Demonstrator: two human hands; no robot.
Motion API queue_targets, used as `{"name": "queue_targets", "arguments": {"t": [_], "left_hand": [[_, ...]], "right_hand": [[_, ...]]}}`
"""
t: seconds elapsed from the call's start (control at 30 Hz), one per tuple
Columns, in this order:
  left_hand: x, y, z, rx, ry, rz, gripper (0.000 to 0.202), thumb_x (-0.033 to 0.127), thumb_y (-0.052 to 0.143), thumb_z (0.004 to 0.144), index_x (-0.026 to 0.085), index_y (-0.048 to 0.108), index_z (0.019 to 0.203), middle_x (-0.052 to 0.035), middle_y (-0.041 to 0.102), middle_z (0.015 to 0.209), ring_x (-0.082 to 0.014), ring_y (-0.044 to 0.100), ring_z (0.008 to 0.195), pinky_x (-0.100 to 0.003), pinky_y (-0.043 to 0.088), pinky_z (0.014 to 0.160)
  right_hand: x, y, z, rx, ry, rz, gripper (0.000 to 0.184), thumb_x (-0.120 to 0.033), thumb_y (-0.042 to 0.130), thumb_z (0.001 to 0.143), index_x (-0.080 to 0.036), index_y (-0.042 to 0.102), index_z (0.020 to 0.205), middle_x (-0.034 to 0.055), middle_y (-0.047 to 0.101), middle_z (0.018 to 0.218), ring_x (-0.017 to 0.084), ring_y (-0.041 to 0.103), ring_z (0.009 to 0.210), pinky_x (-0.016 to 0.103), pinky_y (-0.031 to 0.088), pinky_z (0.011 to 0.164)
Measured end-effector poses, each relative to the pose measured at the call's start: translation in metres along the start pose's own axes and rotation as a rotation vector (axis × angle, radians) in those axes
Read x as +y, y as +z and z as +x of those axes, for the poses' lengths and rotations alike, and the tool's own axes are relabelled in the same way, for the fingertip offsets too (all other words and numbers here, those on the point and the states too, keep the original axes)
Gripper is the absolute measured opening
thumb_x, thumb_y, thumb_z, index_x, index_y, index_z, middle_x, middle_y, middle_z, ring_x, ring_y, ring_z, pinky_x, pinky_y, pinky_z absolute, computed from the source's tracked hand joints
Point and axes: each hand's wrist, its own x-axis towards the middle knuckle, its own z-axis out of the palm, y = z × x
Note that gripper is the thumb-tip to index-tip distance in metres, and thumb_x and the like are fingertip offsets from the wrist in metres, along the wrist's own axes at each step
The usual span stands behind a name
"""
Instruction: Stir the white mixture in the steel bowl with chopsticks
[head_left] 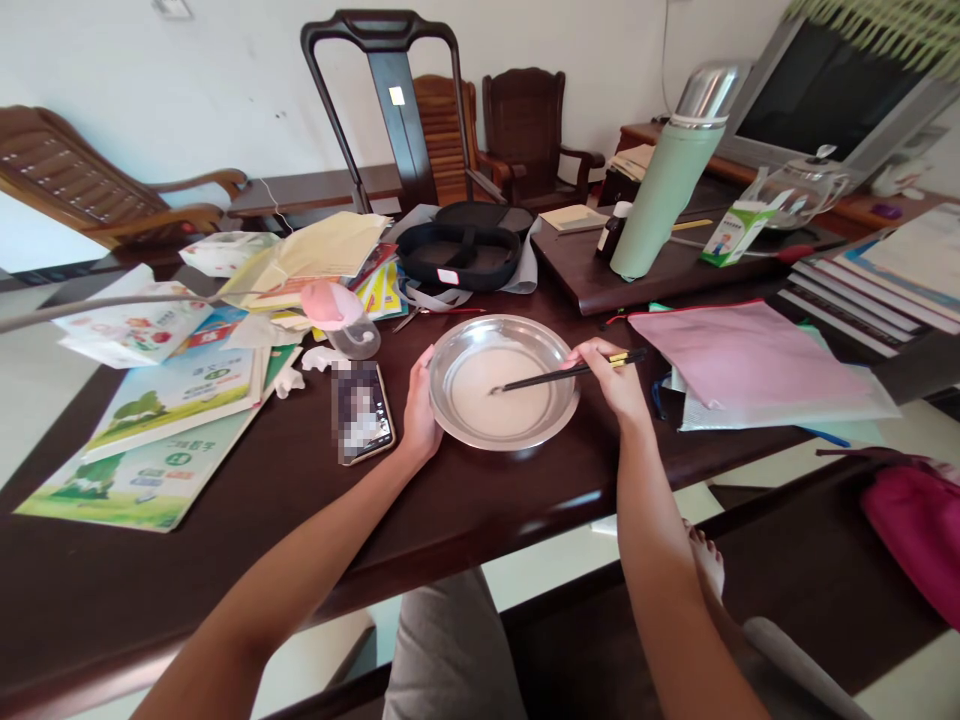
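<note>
A round steel bowl [450,352] with pale white liquid in it sits on the dark wooden table [465,500] in front of me. My left hand [418,410] curls against the bowl's left rim and steadies it. My right hand [611,375] pinches a pair of dark chopsticks [559,375] at the bowl's right rim. The chopstick tips reach into the liquid near the middle of the bowl.
A phone [362,410] lies just left of the bowl, with a pink-lidded cup [341,315] behind it and booklets [161,420] further left. A black tray [461,250], a green thermos [667,180], a pink folder [742,355] and stacked books [877,275] crowd the back and right.
</note>
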Motion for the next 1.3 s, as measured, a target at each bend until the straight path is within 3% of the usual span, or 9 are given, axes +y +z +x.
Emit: {"name": "queue_targets", "arguments": {"t": [0.17,0.27,0.37,0.53,0.73,0.93,1.07,1.13,1.3], "left_hand": [[0.0001,-0.0003,0.0007,-0.002,0.013,0.016,0.064,0.080,0.078,0.093,0.030,0.078,0.132,-0.0091,0.070,0.162,-0.0360,0.058,0.160,-0.049,0.048,0.134],[0.0000,-0.0009,0.0007,-0.011,0.017,0.022,0.069,0.083,0.079,0.090,0.030,0.078,0.133,-0.0095,0.070,0.163,-0.0367,0.058,0.160,-0.050,0.048,0.134],[-0.0010,-0.0018,0.0007,-0.029,0.008,0.012,0.070,0.084,0.077,0.092,0.030,0.076,0.138,-0.0098,0.070,0.163,-0.0367,0.059,0.158,-0.051,0.048,0.133],[-0.0018,-0.0029,0.0012,-0.022,0.019,0.019,0.068,0.082,0.077,0.093,0.030,0.076,0.137,-0.0108,0.070,0.162,-0.0368,0.060,0.158,-0.050,0.050,0.131],[-0.0031,-0.0028,0.0021,-0.016,0.023,0.017,0.066,0.081,0.076,0.093,0.029,0.076,0.134,-0.0111,0.071,0.160,-0.0368,0.061,0.157,-0.051,0.051,0.131],[-0.0025,-0.0021,0.0015,-0.002,0.022,0.019,0.065,0.079,0.076,0.094,0.029,0.075,0.135,-0.0113,0.071,0.160,-0.0364,0.060,0.158,-0.051,0.049,0.132],[-0.0008,-0.0012,0.0009,-0.003,0.022,0.025,0.060,0.076,0.074,0.097,0.029,0.076,0.134,-0.0110,0.072,0.158,-0.0359,0.060,0.158,-0.050,0.049,0.133],[-0.0002,-0.0006,0.0007,-0.008,0.019,0.018,0.059,0.076,0.074,0.098,0.029,0.076,0.134,-0.0110,0.073,0.158,-0.0359,0.060,0.158,-0.051,0.049,0.132],[0.0004,0.0004,0.0008,0.005,0.013,0.019,0.057,0.074,0.074,0.098,0.029,0.077,0.131,-0.0107,0.072,0.159,-0.0359,0.060,0.158,-0.051,0.050,0.132]], "right_hand": [[0.0047,-0.0042,0.0015,0.185,-0.029,0.030,0.056,-0.080,0.076,0.092,-0.028,0.076,0.073,-0.0009,0.075,0.059,0.023,0.076,0.061,0.040,0.064,0.077],[0.0036,-0.0026,0.0003,0.067,0.002,0.037,0.058,-0.083,0.076,0.089,-0.027,0.076,0.074,-0.0006,0.074,0.058,0.024,0.076,0.061,0.039,0.064,0.072],[0.0011,-0.0001,0.0004,-0.031,-0.003,0.001,0.060,-0.086,0.078,0.086,-0.027,0.078,0.076,0.0007,0.078,0.065,0.026,0.080,0.068,0.041,0.066,0.078],[0.0049,-0.0036,0.0024,0.166,-0.041,0.011,0.059,-0.083,0.074,0.092,-0.027,0.075,0.074,-0.0011,0.073,0.058,0.024,0.076,0.060,0.040,0.064,0.076],[0.0034,-0.0002,0.0008,-0.005,-0.002,0.029,0.058,-0.084,0.080,0.085,-0.027,0.079,0.077,0.0000,0.077,0.062,0.025,0.078,0.064,0.040,0.065,0.074],[0.0067,-0.0058,0.0028,0.179,-0.037,0.033,0.057,-0.081,0.076,0.091,-0.027,0.075,0.073,-0.0010,0.074,0.058,0.024,0.077,0.060,0.039,0.064,0.075],[0.0033,-0.0028,0.0002,0.000,0.014,0.051,0.058,-0.084,0.079,0.087,-0.027,0.078,0.076,-0.0001,0.076,0.060,0.025,0.078,0.062,0.039,0.064,0.070],[0.0016,-0.0009,0.0001,-0.022,0.001,0.026,0.058,-0.085,0.081,0.085,-0.027,0.081,0.077,0.0007,0.079,0.065,0.025,0.080,0.068,0.040,0.066,0.076],[0.0054,-0.0043,0.0024,0.183,-0.030,0.018,0.057,-0.082,0.077,0.090,-0.028,0.076,0.073,-0.0007,0.075,0.059,0.024,0.077,0.062,0.039,0.064,0.078]]}}
